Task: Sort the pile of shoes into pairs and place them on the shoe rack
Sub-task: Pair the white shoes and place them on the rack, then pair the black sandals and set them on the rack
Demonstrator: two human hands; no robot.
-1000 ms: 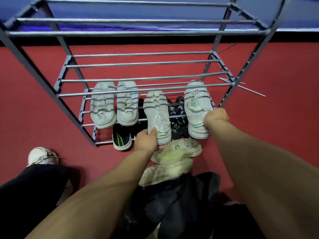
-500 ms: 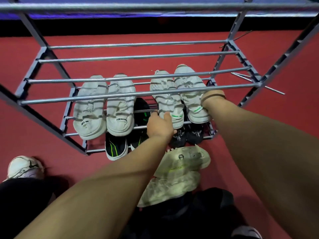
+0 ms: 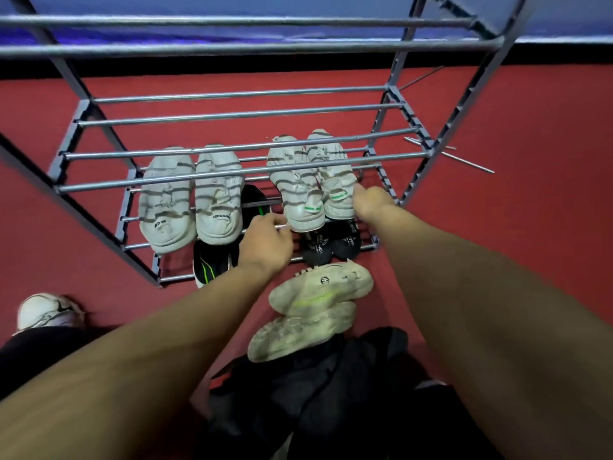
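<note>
i note red carpeted floor, a loose thin metal rod lying on it, blue wall behind.

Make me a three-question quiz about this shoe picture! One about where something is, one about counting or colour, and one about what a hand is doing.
1. Where do the two pale chunky sneakers lie?
A. on the top shelf
B. on the red floor in front of the shoe rack
C. inside a box

2. How many white sneakers sit on the shelf with the green-tab sneaker pair?
A. two
B. six
C. four

3. What is the left hand doing?
A. touching the heel of a green-tab sneaker
B. lifting a black shoe
C. resting flat on the floor

Answers: 1 B, they lie stacked on the red floor in front of the shoe rack. 2 C, the white sneaker pair plus the green-tab sneaker pair. 3 A, its fingertips meet that heel.
</note>
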